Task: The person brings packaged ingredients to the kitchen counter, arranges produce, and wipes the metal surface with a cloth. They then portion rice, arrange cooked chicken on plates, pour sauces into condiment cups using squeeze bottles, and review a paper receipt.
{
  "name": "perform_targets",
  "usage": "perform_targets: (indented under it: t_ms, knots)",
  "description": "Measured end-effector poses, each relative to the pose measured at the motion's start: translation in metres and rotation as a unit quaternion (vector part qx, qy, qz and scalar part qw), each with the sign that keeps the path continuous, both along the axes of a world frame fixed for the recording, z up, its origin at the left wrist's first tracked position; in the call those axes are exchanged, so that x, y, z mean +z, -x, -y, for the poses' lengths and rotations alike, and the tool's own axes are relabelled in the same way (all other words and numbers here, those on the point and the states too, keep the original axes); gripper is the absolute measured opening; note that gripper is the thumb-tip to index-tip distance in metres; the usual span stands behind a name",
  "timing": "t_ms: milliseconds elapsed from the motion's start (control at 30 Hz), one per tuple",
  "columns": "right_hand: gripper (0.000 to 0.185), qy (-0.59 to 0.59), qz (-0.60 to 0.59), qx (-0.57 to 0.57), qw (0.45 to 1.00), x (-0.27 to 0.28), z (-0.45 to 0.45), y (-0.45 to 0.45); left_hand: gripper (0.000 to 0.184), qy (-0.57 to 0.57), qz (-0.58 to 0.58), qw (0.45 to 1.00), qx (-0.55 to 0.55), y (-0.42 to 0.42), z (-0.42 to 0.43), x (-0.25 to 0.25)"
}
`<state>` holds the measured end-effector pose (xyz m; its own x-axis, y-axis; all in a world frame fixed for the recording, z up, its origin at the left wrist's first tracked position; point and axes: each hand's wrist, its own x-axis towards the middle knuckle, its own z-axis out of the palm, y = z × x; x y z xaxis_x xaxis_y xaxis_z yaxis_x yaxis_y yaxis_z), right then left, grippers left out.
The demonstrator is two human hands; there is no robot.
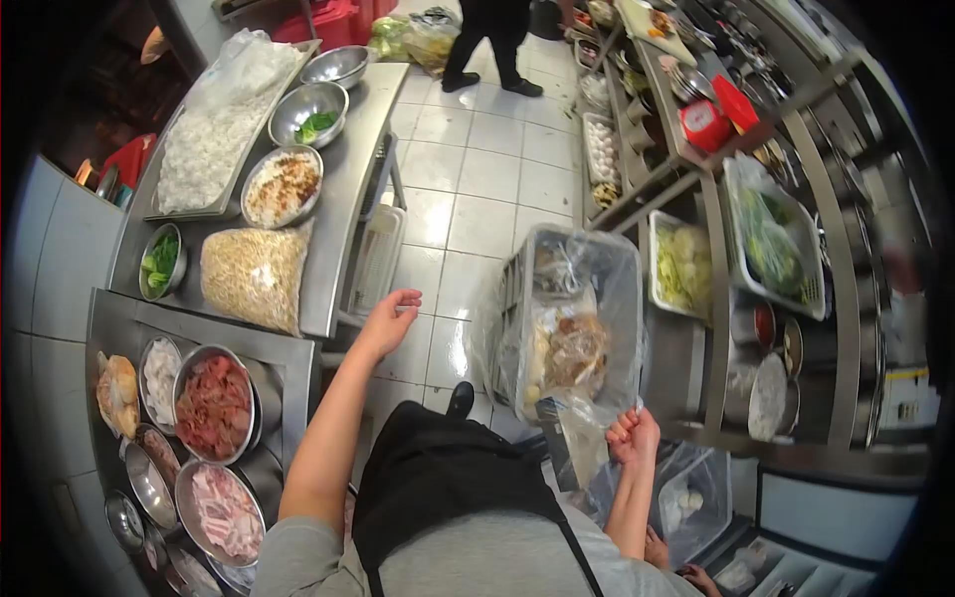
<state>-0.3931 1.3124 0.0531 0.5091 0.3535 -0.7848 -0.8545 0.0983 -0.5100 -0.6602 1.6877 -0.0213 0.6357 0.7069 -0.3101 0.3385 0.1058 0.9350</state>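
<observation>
1. Right hand (634, 435): fingers closed on the edge of one plastic liner (625, 328), at the crate's near right corner.
2. One crate (509, 328): between the aisle (477, 214) and the shelves (710, 289).
3. Left hand (391, 320): open and empty, near the table (343, 199).
4. On that table: four bowls (336, 66), one tray (184, 214), one grain bag (256, 276).
5. Another person's two legs (487, 45) stand in the aisle ahead.

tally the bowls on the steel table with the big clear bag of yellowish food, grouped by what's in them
Bowls with greens: 2
Bowl with white and brown food: 1
Bowl whose contents I can't make out: 1
Total: 4
</observation>
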Motion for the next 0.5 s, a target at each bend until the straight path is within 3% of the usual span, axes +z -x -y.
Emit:
perform_targets:
  t_ms: [233, 500]
  knots:
    - [0.029, -0.014, 0.036, -0.043, 0.998, 0.001, -0.087, -0.057, 0.030, -0.053, 0.025, 0.998, 0.013, -0.081, -0.110, -0.003]
    - [0.028, -0.122, 0.085, -0.110, 0.983, 0.070, -0.180, -0.110, 0.034, -0.068, 0.071, 0.995, -0.020, -0.206, -0.264, 0.044]
